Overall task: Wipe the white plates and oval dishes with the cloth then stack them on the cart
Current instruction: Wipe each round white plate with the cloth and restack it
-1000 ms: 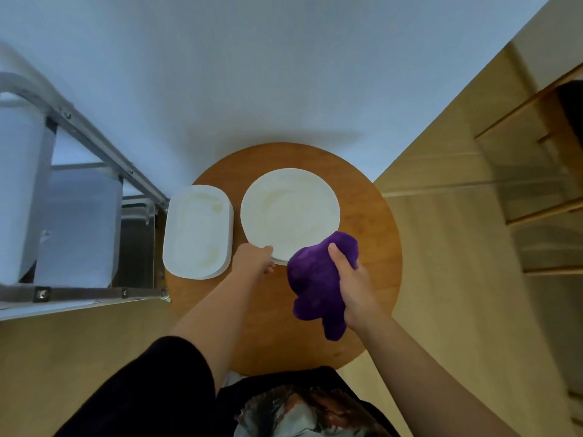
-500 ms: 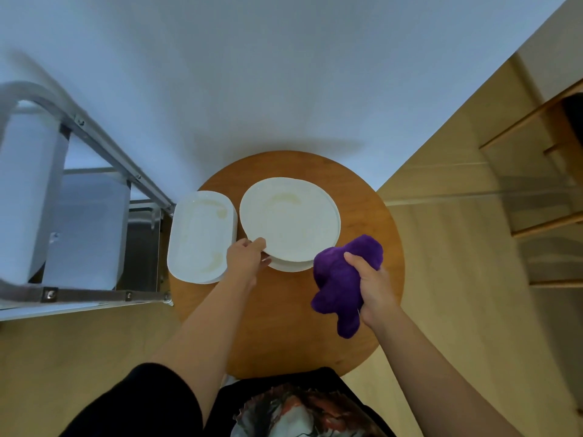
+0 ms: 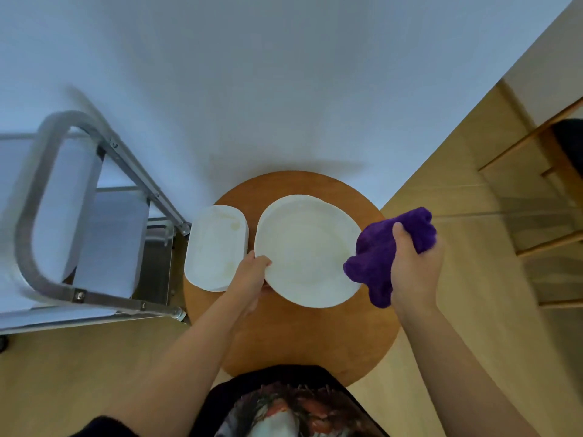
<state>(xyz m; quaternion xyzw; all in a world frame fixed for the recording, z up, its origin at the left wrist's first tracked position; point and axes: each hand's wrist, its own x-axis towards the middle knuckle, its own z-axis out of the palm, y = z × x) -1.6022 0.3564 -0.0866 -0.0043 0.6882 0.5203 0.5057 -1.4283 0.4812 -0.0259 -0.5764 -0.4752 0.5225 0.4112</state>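
Cart (image 3: 94, 298) fills the far left of my view, a metal frame with a rounded tubular handle and pale shelf surfaces, parked just beside the round wooden table (image 3: 303, 348); I see no dishes stacked on the part of it that shows. Next along, on the table's left edge nearest the cart, sits a stack of white oval dishes (image 3: 214, 247), the top one showing faint yellowish smears near its far corner. I can't count how many are in the stack. Right of that I have the left hand (image 3: 250, 274) gripping the near-left rim of a white round plate (image 3: 306, 250), thumb curled over the top edge and the fingers hidden beneath. The plate is tilted, lifted off the table, its far rim over another plate edge that peeks out behind it at the upper right. Its face looks faintly streaked. Against the plate's right rim hangs the purple cloth (image 3: 378, 263), bunched and drooping, its lower lobe touching or just overlapping the rim; I can't tell which. The right hand (image 3: 413, 269) clutches that cloth, thumb pressed along its near side and fingers wrapped round the back. Wooden chair legs stand on the pale floor at the far right.
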